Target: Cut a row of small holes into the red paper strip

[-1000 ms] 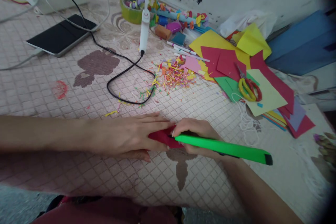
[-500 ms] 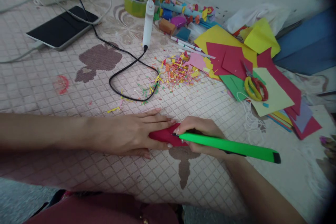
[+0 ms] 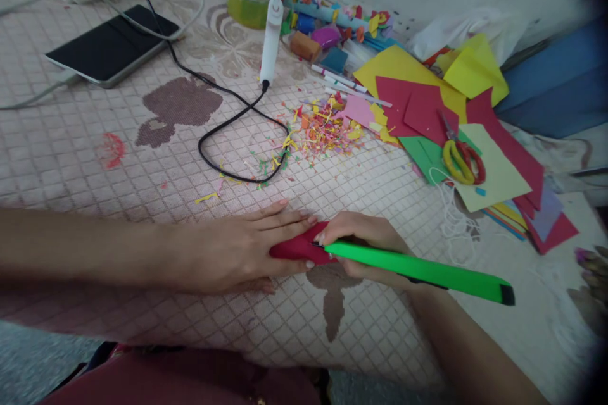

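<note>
My left hand (image 3: pixel 240 247) lies flat with fingers stretched out, pressing a small piece of red paper (image 3: pixel 299 248) onto the quilted cloth. My right hand (image 3: pixel 363 247) is closed around a long green utility knife (image 3: pixel 418 271), whose front end rests on the red paper beside my left fingertips. The knife's black-capped tail points right. Most of the red paper is hidden under both hands.
A pile of coloured paper scraps (image 3: pixel 325 126) lies beyond the hands. Coloured sheets (image 3: pixel 418 107) with yellow-red scissors (image 3: pixel 462 161) sit at right. A white glue gun (image 3: pixel 272 35) with a black cord (image 3: pixel 228 123), a dark tablet (image 3: pixel 111 44) and a green bowl (image 3: pixel 247 6) are further back.
The hands, red paper and knife have stayed almost still. The view shifted slightly, and the knife's tail sits a little lower and further right.
</note>
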`<action>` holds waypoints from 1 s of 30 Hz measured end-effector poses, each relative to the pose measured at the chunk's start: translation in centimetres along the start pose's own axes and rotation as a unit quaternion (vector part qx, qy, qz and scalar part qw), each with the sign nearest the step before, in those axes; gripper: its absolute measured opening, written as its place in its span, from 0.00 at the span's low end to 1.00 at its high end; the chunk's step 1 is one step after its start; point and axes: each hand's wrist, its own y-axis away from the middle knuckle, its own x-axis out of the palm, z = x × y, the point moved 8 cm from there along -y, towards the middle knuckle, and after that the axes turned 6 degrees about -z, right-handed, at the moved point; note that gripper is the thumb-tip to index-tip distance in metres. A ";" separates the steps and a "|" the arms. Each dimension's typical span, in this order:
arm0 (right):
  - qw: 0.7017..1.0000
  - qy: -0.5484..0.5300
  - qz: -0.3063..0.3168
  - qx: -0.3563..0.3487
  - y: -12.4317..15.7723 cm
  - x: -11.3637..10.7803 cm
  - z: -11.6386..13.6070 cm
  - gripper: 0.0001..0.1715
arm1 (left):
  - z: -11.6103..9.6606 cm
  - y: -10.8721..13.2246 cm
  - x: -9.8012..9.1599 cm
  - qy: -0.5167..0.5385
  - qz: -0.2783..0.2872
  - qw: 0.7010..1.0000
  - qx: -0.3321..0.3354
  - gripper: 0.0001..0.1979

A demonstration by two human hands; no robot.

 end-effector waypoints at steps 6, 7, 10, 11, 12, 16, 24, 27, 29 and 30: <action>1.000 0.011 -0.006 -0.005 -0.2 -0.1 0.0 0.12 | 0.5 -0.2 -0.7 -0.001 0.042 0.998 0.051 0.25; 1.000 0.007 -0.007 -0.003 -0.1 -0.1 -0.2 0.12 | 0.8 -0.3 -0.8 -0.002 0.050 0.997 0.054 0.27; 1.000 -0.004 -0.005 0.007 0.0 -0.1 -0.5 0.12 | 1.3 -0.4 -0.9 -0.002 0.059 0.997 0.052 0.30; 1.000 -0.005 -0.004 0.009 0.0 -0.1 -0.5 0.12 | 1.3 -0.4 -0.9 -0.001 0.058 0.997 0.049 0.30; 1.000 -0.006 -0.005 0.011 0.1 -0.1 -0.6 0.13 | 1.3 -0.4 -1.0 0.000 0.054 0.997 0.047 0.31; 1.000 -0.008 -0.011 0.013 0.2 -0.1 -0.7 0.14 | 1.2 -0.4 -1.1 0.002 0.035 0.998 0.042 0.31; 1.000 -0.007 -0.011 0.014 0.3 -0.1 -0.7 0.15 | 1.2 -0.1 -0.6 -0.041 0.022 0.997 0.059 0.30; 1.000 -0.005 -0.015 0.021 0.2 -0.1 -0.7 0.15 | 1.3 -0.2 -0.6 -0.056 0.017 0.997 0.059 0.30; 1.000 -0.003 -0.016 0.026 0.2 -0.1 -0.7 0.14 | 1.1 -0.1 -0.5 -0.064 0.010 0.996 0.060 0.30; 1.000 -0.002 -0.015 0.027 0.2 -0.1 -0.7 0.14 | 0.9 -0.1 -0.5 -0.069 0.004 0.996 0.060 0.30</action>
